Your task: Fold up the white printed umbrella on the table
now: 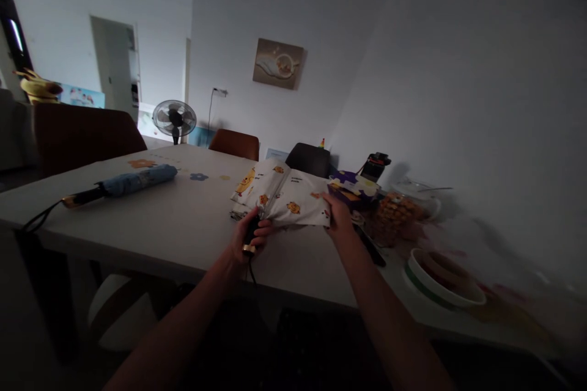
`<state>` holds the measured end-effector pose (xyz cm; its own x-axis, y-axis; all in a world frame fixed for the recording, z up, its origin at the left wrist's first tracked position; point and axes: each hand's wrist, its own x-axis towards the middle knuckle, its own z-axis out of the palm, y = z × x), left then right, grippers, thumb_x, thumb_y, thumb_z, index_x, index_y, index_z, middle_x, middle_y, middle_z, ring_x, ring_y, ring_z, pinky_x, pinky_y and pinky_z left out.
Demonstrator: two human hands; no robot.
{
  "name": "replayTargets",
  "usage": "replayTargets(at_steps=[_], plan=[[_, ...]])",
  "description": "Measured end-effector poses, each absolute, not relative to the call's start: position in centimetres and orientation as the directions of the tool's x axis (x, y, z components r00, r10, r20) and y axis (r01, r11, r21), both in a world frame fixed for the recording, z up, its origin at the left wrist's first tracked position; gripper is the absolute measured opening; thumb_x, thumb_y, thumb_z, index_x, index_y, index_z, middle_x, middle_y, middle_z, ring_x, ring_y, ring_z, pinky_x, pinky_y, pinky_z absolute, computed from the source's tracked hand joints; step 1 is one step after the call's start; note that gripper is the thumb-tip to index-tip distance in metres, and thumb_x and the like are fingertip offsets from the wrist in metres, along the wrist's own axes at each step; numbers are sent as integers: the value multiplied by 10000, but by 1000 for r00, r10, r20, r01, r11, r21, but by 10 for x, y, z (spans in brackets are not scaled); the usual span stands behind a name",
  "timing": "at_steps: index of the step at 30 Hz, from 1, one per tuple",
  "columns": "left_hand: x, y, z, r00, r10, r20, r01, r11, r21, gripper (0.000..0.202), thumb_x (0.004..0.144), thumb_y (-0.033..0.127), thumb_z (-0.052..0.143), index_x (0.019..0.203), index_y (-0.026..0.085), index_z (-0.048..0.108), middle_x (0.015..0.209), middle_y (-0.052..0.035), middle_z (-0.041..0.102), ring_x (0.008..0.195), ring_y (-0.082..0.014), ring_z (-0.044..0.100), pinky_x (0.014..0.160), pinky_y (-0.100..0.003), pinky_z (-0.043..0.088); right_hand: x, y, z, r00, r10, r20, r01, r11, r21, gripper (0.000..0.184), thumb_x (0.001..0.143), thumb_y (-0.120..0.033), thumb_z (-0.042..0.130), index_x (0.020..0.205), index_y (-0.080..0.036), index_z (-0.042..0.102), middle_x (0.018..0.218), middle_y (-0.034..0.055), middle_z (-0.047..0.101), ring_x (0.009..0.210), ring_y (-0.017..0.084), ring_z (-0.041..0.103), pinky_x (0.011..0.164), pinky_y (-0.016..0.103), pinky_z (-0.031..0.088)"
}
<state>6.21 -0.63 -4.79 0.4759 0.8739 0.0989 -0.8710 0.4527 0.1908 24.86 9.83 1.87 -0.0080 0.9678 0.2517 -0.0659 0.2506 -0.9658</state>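
A white umbrella [293, 198] with yellow cartoon prints lies partly spread above the near part of the table, its cloth panels loose. My left hand [255, 231] is closed round its black handle, whose gold-coloured end and dark strap stick out below the fingers. At the right edge of the cloth, my right hand [338, 215] pinches a panel and holds it out sideways. A second umbrella [137, 182], blue and folded, rests on the table to the left with its dark handle toward the near left edge.
On the table's [183, 226] right side stand a purple flowered box [353, 188], a clear container of brown snacks [397, 211], a dark phone-like slab [370, 246] and a white bowl [443, 281] with a green band. Chairs [235, 144] line the far side; a fan [175, 118] stands behind.
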Motion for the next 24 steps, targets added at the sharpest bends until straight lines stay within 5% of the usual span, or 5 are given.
replayTargets(at_steps=[6,15,17,20,24], plan=[[61,-5,-49,483,873,68,-862,461,209,359,894,463,335,658,199,280,505,74,205,318,-21,154,261,-114,206,257,108,29,73,943,324,-103,330,-938,201,541,-310,630,675,-170,580,578,-11,590,555,145,574,525,240,453],[59,4,-58,482,875,35,-853,460,247,362,904,466,301,677,185,325,525,59,275,346,-30,258,291,-119,256,289,114,-10,329,851,409,254,337,-907,145,603,-249,577,724,-173,557,528,-25,562,480,128,547,423,208,403],[59,5,-58,477,879,10,-852,459,252,361,903,464,306,677,183,330,528,56,285,350,-31,268,292,-119,256,280,95,-9,184,905,384,180,353,-918,147,654,-313,571,689,-170,558,532,-13,567,451,122,535,407,214,409],[59,5,-56,466,884,-33,-848,457,268,364,897,468,322,672,182,338,522,59,277,343,-32,258,283,-121,235,253,58,-11,-393,916,78,72,116,-991,330,741,-471,539,702,-149,600,624,64,638,503,161,599,483,285,492],[63,3,-51,448,891,-75,-850,451,272,379,889,476,315,648,183,331,503,62,258,332,-29,248,273,-112,221,213,27,-25,-583,806,-98,126,-30,-992,377,788,-539,507,805,-184,635,710,63,666,613,176,640,587,317,532]])
